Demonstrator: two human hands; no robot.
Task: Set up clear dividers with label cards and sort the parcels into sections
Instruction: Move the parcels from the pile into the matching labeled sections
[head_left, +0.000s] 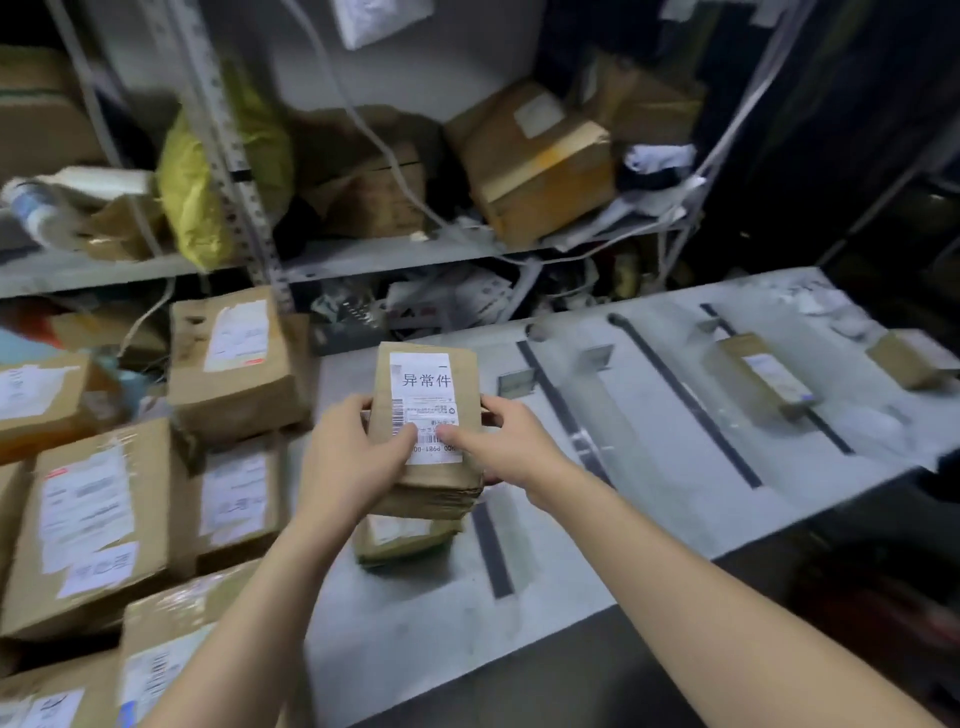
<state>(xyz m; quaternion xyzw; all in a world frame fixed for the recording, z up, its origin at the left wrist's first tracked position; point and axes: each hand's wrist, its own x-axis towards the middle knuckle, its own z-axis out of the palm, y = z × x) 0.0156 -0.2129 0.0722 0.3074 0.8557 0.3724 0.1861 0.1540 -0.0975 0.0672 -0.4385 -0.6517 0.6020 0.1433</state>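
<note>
A small brown cardboard parcel with a white printed label is held over the grey table. My left hand grips its left side with the thumb on the label. My right hand grips its right side, thumb also on top. Right below it another small parcel lies on the table. Black strips and small clear holders mark sections across the table. Two more small parcels lie in the sections at the right.
Several labelled cardboard boxes are piled at the left, one on top. Metal shelving behind carries boxes, a yellow bag and loose cables. The table's front edge runs diagonally to the lower left.
</note>
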